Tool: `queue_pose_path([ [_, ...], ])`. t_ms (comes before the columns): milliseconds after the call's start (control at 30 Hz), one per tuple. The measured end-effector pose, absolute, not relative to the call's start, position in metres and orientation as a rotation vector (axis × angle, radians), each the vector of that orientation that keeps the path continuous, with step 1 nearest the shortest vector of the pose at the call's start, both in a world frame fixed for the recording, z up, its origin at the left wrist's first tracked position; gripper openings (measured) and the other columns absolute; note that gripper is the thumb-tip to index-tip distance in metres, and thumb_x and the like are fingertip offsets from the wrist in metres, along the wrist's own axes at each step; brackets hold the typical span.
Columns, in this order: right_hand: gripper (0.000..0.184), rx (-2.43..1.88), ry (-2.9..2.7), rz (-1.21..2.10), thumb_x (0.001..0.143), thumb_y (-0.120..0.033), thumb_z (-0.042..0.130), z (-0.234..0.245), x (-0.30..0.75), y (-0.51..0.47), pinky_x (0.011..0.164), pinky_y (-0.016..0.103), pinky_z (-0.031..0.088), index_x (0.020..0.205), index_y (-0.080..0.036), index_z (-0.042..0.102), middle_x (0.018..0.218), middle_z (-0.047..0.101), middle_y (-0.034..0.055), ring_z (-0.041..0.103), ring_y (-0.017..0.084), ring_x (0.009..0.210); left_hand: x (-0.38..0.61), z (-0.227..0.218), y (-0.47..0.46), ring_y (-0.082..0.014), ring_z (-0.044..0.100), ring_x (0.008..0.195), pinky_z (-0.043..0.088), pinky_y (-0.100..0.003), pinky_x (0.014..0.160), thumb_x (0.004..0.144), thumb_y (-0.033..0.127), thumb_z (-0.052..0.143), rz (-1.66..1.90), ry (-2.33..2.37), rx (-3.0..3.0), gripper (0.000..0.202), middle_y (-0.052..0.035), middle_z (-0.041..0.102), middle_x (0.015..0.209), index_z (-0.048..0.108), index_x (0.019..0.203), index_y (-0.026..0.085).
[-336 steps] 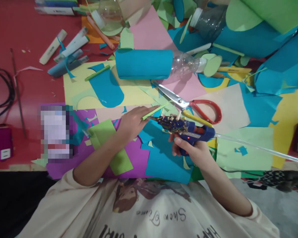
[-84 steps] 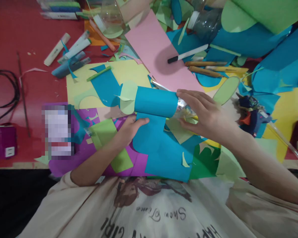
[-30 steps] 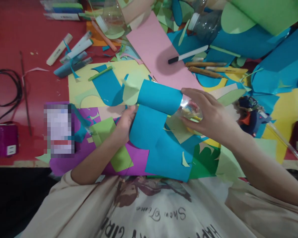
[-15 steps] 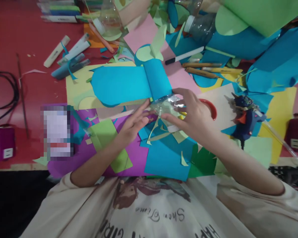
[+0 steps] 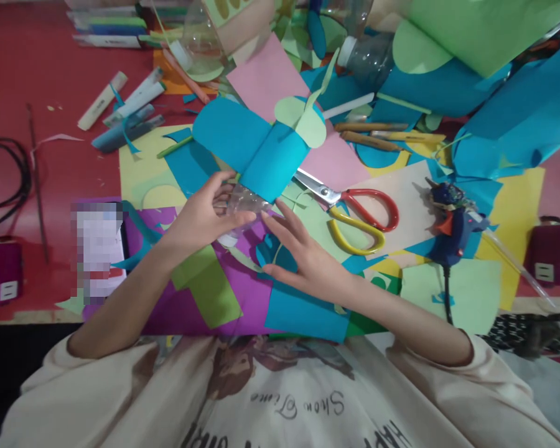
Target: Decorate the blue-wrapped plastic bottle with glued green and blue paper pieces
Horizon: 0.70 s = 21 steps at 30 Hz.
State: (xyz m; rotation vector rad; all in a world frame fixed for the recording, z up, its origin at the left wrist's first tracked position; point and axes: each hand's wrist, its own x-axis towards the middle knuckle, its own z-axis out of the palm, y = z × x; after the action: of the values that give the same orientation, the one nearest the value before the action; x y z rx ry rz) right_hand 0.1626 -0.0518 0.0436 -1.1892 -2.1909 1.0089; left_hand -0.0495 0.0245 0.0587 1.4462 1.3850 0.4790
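Observation:
My left hand point(image 5: 200, 214) grips the clear neck end of a plastic bottle wrapped in blue paper point(image 5: 273, 160). The bottle points up and to the right. A blue paper flap point(image 5: 228, 134) hangs from its left side. A pale green paper disc point(image 5: 303, 121) covers its far end. My right hand point(image 5: 305, 252) rests with fingers spread on the coloured paper just right of the bottle's neck, pinching a thin pale green paper strip point(image 5: 245, 260) at the thumb.
Red-and-yellow scissors point(image 5: 354, 211) lie right of the bottle. A blue glue gun point(image 5: 450, 227) rests further right with its cord running down. Markers point(image 5: 126, 109) lie at upper left on the red table. Coloured paper sheets and other bottles point(image 5: 368, 53) crowd the far side.
The bottle swung round so its neck now points toward me at lower left. My left hand took hold of the neck. My right hand let go and dropped onto the paper.

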Motion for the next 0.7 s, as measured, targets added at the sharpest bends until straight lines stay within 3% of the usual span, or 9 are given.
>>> queue_pose_path([
  [67, 0.057, -1.124, -2.247, 0.956, 0.094, -0.038, 0.046, 0.043, 0.165, -0.048, 0.106, 0.049, 0.048, 0.146, -0.017, 0.036, 0.155, 0.033, 0.0191, 0.034, 0.028, 0.144, -0.050, 0.063, 0.032, -0.0316, 0.055, 0.121, 0.048, -0.041, 0.100, 0.065, 0.051, 0.078, 0.408, 1.419, 1.531, 0.084, -0.0088, 0.059, 0.126, 0.045, 0.137, 0.021],
  [133, 0.038, -1.113, -2.279, 0.830, 0.095, -0.031, 0.044, 0.043, 0.174, -0.042, 0.103, 0.047, 0.050, 0.129, -0.017, 0.055, 0.138, 0.056, 0.0166, 0.051, 0.025, 0.132, -0.053, 0.068, 0.041, -0.0308, 0.053, 0.123, 0.046, -0.043, 0.100, 0.068, 0.048, 0.077, 0.367, 1.414, 1.564, 0.085, -0.0094, 0.059, 0.124, 0.042, 0.138, 0.017],
  [200, 0.027, -1.210, -2.264, 0.633, 0.094, -0.023, 0.044, 0.041, 0.187, -0.034, 0.097, 0.046, 0.053, 0.111, -0.019, 0.064, 0.118, 0.069, 0.0125, 0.063, 0.024, 0.115, -0.058, 0.072, 0.051, -0.0268, 0.054, 0.119, 0.044, -0.044, 0.100, 0.069, 0.045, 0.075, 0.362, 1.371, 1.566, 0.080, -0.0100, 0.059, 0.121, 0.043, 0.134, 0.011],
  [300, 0.022, -1.529, -2.183, 0.275, 0.091, -0.022, 0.047, 0.034, 0.209, -0.023, 0.089, 0.048, 0.054, 0.104, -0.020, 0.065, 0.109, 0.071, 0.0120, 0.065, 0.028, 0.106, -0.068, 0.078, 0.066, -0.0207, 0.055, 0.113, 0.036, -0.045, 0.106, 0.071, 0.042, 0.073, 0.352, 1.320, 1.636, 0.065, -0.0059, 0.060, 0.120, 0.054, 0.123, 0.008],
  [400, 0.019, -1.727, -2.102, 0.116, 0.087, -0.029, 0.055, 0.024, 0.225, -0.015, 0.082, 0.048, 0.054, 0.100, -0.021, 0.065, 0.099, 0.070, 0.0118, 0.064, 0.030, 0.096, -0.076, 0.083, 0.078, -0.0210, 0.055, 0.112, 0.036, -0.047, 0.105, 0.069, 0.043, 0.072, 0.314, 1.347, 1.695, 0.064, 0.0002, 0.062, 0.116, 0.057, 0.122, 0.011],
  [567, 0.009, -1.686, -2.055, 0.170, 0.080, -0.026, 0.055, 0.014, 0.231, -0.006, 0.078, 0.048, 0.052, 0.079, -0.022, 0.064, 0.080, 0.067, 0.0080, 0.062, 0.028, 0.081, -0.077, 0.089, 0.087, -0.0224, 0.053, 0.113, 0.034, -0.047, 0.103, 0.072, 0.040, 0.064, 0.288, 1.326, 1.693, 0.064, 0.0011, 0.062, 0.115, 0.054, 0.126, 0.008],
  [700, 0.008, -1.707, -1.980, 0.279, 0.079, -0.026, 0.056, 0.021, 0.237, -0.003, 0.079, 0.049, 0.052, 0.078, -0.022, 0.063, 0.080, 0.066, 0.0080, 0.061, 0.027, 0.080, -0.078, 0.089, 0.090, -0.0218, 0.053, 0.112, 0.033, -0.050, 0.102, 0.074, 0.035, 0.061, 0.270, 1.330, 1.634, 0.062, -0.0015, 0.063, 0.115, 0.052, 0.128, 0.006],
])
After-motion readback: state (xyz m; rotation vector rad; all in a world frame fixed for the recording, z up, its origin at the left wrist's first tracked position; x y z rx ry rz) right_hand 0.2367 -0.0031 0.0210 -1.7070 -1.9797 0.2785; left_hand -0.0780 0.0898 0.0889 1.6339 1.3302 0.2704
